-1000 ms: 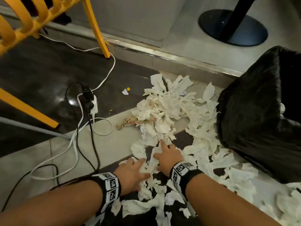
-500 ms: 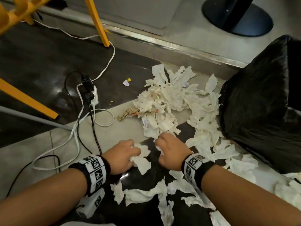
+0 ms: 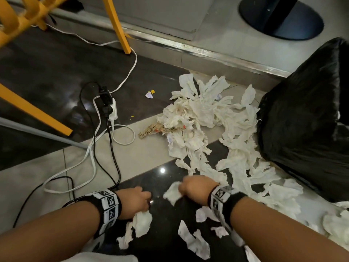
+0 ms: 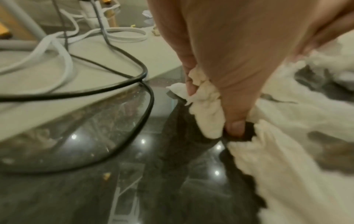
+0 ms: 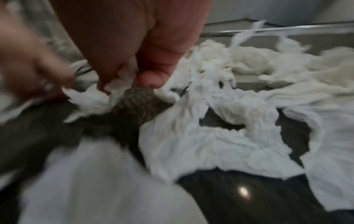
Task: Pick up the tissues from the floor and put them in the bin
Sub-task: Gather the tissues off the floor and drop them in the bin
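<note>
Crumpled white tissues [image 3: 204, 118] lie in a wide heap across the floor, reaching to the black bin bag [image 3: 306, 118] on the right. My left hand [image 3: 136, 203] is low over the dark tile, its fingers curled round a wad of tissue [image 3: 142, 222], seen bunched in the fist [image 4: 206, 109] in the left wrist view. My right hand [image 3: 196, 190] is beside it, gripping another tissue scrap [image 3: 172, 193]; the right wrist view is blurred but shows tissue [image 5: 95, 98] pinched under the fingers. More torn pieces [image 3: 192, 241] lie below both hands.
White and black cables [image 3: 105, 148] and a power strip [image 3: 111, 108] lie left of the hands. Yellow chair legs [image 3: 117, 25] stand at the back left. A black round stand base [image 3: 281, 17] sits beyond a metal floor strip [image 3: 207, 52]. A brown wrapper [image 3: 151, 129] lies in the heap.
Both hands curled onto tissues, then pulled back toward me from the heap, each dragging a wad along. The dark tile ahead of them now shows bare.
</note>
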